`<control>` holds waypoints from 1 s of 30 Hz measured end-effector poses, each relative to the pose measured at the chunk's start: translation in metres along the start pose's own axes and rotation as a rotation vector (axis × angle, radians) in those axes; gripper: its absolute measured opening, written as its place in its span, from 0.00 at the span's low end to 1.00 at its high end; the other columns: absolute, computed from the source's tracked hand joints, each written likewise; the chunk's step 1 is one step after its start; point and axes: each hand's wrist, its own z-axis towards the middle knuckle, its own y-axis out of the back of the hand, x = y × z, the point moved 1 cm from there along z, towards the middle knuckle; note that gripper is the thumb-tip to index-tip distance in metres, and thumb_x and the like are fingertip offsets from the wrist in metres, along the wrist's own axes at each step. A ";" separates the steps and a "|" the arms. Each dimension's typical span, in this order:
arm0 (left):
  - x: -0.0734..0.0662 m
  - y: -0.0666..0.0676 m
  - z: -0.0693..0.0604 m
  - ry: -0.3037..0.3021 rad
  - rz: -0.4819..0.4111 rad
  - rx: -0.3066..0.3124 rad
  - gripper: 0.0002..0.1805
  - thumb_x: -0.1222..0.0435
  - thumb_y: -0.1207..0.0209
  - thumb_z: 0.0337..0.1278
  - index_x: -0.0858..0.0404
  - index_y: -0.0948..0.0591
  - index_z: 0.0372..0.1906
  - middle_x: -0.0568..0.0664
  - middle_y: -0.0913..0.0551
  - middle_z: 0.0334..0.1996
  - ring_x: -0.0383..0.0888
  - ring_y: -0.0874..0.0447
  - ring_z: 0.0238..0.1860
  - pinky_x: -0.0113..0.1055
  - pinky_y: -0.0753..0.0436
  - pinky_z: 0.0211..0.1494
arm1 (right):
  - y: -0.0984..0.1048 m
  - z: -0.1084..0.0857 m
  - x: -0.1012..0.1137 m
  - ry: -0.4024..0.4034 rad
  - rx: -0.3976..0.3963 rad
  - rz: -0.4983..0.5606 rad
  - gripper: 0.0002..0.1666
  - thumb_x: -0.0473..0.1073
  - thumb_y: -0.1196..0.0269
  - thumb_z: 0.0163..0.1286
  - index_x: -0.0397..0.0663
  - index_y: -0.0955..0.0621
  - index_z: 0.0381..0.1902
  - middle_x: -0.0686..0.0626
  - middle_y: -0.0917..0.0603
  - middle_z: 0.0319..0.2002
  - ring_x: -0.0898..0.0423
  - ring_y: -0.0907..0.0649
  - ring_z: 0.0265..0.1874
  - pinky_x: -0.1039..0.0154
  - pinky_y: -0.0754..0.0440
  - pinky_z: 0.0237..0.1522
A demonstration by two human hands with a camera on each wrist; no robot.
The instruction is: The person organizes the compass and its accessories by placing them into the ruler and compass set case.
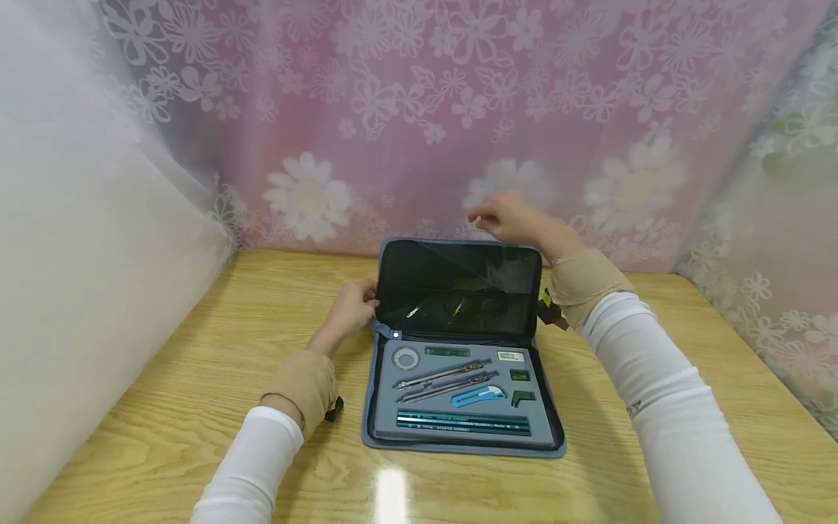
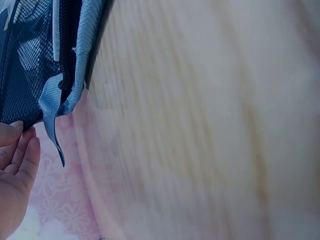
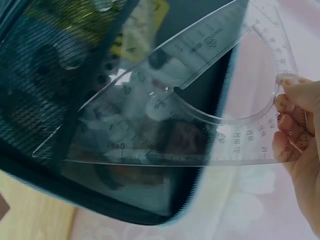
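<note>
A zippered drawing-set case (image 1: 370, 437) stands open on the table, its dark lid (image 1: 458, 280) raised. My left hand (image 1: 351, 307) pinches the lid's left edge; the left wrist view shows thumb and fingers at the mesh pocket (image 2: 30, 75), beside a blue fabric strap (image 2: 50, 107). Above the lid's right side is my right hand (image 1: 511, 217). In the right wrist view it holds a clear set square (image 3: 240, 145) by one end, thumb on one face and fingers on the other. The set square's far part overlaps the lid and mesh; whether it is inside the pocket, I cannot tell.
In the case's grey tray lie two compasses (image 1: 452, 386), a blue utility knife (image 1: 478, 396), dark green pencils (image 1: 463, 422), a round white disc (image 1: 405, 358) and several small green pieces. A floral curtain (image 1: 406, 145) hangs behind the wooden table (image 1: 294, 276).
</note>
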 end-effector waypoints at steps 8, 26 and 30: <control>-0.002 0.003 0.000 -0.016 -0.005 -0.002 0.11 0.77 0.45 0.54 0.72 0.20 0.43 0.60 0.18 0.35 0.51 0.21 0.37 0.38 0.22 0.37 | -0.010 -0.010 -0.001 -0.057 0.005 0.047 0.14 0.32 0.44 0.66 0.36 0.19 0.47 0.39 0.18 0.44 0.47 0.20 0.37 0.50 0.23 0.41; -0.003 0.004 0.002 -0.014 -0.013 0.015 0.12 0.77 0.45 0.54 0.72 0.21 0.45 0.59 0.18 0.35 0.50 0.21 0.37 0.38 0.22 0.37 | -0.039 0.008 0.038 0.138 0.202 -0.212 0.12 0.35 0.42 0.66 0.40 0.19 0.47 0.42 0.20 0.40 0.47 0.21 0.39 0.53 0.23 0.43; -0.004 0.004 0.002 -0.020 -0.009 0.013 0.13 0.77 0.45 0.53 0.72 0.21 0.45 0.59 0.18 0.35 0.50 0.21 0.37 0.37 0.22 0.37 | -0.048 0.010 0.044 0.141 0.236 -0.196 0.12 0.35 0.42 0.66 0.40 0.19 0.46 0.43 0.20 0.38 0.48 0.22 0.38 0.54 0.24 0.43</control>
